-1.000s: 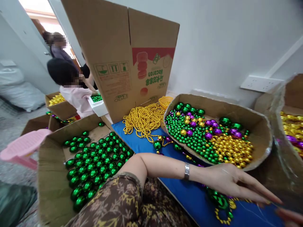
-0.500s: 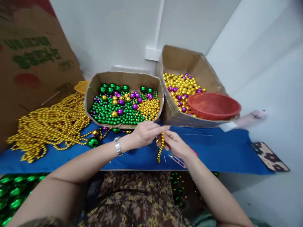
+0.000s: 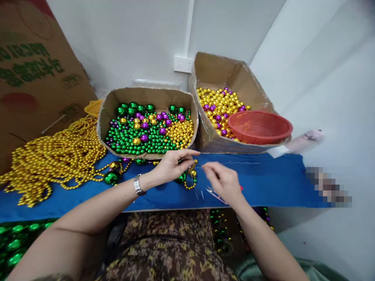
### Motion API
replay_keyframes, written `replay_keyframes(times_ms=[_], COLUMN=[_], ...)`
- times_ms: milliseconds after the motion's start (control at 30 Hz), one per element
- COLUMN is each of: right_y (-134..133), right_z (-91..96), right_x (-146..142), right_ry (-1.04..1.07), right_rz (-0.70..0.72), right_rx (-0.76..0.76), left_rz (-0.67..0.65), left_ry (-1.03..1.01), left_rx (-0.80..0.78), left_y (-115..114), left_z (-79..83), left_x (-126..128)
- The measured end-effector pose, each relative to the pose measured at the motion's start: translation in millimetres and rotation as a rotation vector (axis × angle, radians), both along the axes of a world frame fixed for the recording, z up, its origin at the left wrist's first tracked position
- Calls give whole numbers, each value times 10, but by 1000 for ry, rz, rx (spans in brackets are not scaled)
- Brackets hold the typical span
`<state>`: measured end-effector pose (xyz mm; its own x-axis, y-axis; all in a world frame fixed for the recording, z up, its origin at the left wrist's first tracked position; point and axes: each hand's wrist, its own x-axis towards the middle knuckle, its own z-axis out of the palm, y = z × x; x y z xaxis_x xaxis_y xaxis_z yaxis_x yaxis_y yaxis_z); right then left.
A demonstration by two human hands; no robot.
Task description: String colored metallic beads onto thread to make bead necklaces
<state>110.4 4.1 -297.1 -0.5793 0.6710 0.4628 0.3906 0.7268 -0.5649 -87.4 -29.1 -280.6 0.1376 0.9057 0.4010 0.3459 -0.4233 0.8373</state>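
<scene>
My left hand, a metal-band watch on its wrist, is closed in a pinch on a short bead strand. Its index finger points right. Small gold beads hang in a loop below the fingertips, and a big green bead shows beneath the thumb. A thin clear thread spans the gap between my hands. My right hand pinches this thread between thumb and forefinger, above the blue cloth. Small scissors lie partly under the right hand, beside a thin needle-like piece.
Behind my hands, one cardboard box holds green, purple and gold beads. Another box has gold and purple beads and a red bowl on it. Gold bead strands pile at left. A loose thread lies on the blue cloth.
My right hand has drawn away from the left, pulling thread. The straight row of gold beads between them now hangs as a loop at my left hand. The view has shifted slightly.
</scene>
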Motion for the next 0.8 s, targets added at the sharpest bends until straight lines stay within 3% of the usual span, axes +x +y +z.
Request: replay_keyframes(times_ms=[67,100,233,333,433,533,667,800], right_y=[105,148,220,194,154,122,96,123], right_z=[-21,-51,-240,-346,-349,-254,-110,-120], right_x=[-24,-55,-202,-257,-274,-259,-169,-70], right_ry=[223,294,402,404,412,436,285,224], right_rz=[-65,-25,331,491,521,371,215,108], right_rx=[-250,-408,-1001,-1210,-1206,-1041,-817,-681], left_rz=[-25,-39,-8,38,25,65,94,196], left_ry=[109,166,388,430,402,421,641,718], left_rx=[184,280,652,712,692,682,689,527], left_y=[-3,4,55,68,60,60,54,-25], left_z=[10,16,18,-13,-56,-104,-186,-216], left_x=[9,13,1,-16,-23,-61,-213,-367])
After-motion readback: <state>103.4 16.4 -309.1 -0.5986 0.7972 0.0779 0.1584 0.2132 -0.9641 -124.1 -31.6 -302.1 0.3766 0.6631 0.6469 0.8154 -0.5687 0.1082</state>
